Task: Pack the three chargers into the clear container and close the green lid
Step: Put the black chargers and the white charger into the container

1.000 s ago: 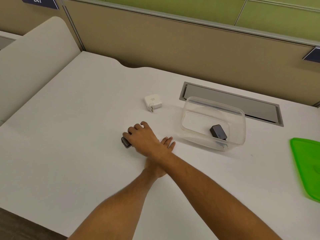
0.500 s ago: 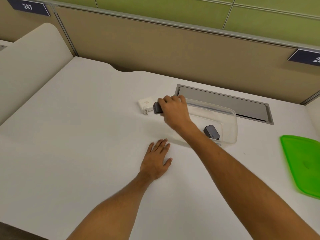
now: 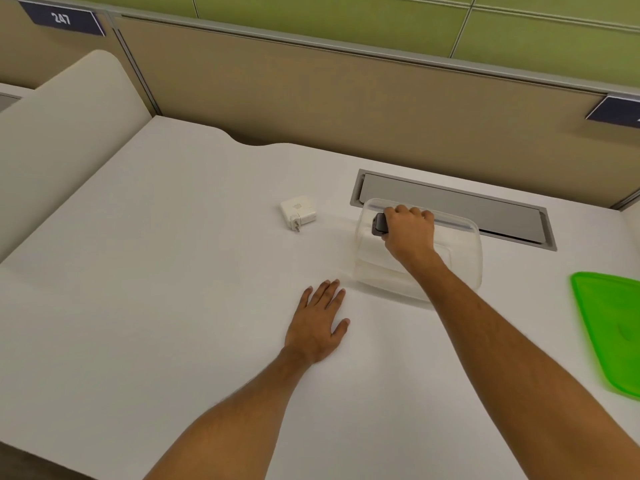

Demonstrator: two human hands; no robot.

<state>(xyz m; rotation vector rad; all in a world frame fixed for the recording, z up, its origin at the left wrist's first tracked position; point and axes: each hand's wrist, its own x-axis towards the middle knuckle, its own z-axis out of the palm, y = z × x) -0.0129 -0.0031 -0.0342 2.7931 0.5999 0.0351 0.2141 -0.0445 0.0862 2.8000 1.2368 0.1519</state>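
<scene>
Right hand: my right hand (image 3: 408, 230) reaches over the far left corner of the clear container (image 3: 465, 268), fingers curled down over its open top.
Right grip: closed around a dark grey charger (image 3: 379, 224); one end of it sticks out past my knuckles toward the left, above the container's rim.
Left hand: my left hand (image 3: 320, 325) lies palm down on the white tabletop (image 3: 173, 289), near the container's near left corner but not touching it.
Left grip: spread flat, fingers loosely apart, holding nothing.
Clear container: sits on the tabletop just in front of a grey recessed panel (image 3: 485, 209); its lid is off.
Inside the container: my forearm covers much of the floor, so I cannot tell what lies there.
White charger: a square white charger (image 3: 298, 212) rests on the tabletop to the left of the container, apart from it, prongs pointing toward me.
Green lid: the green lid (image 3: 613, 327) lies flat on the tabletop well to the right of the container, partly cut off by the edge of view.
</scene>
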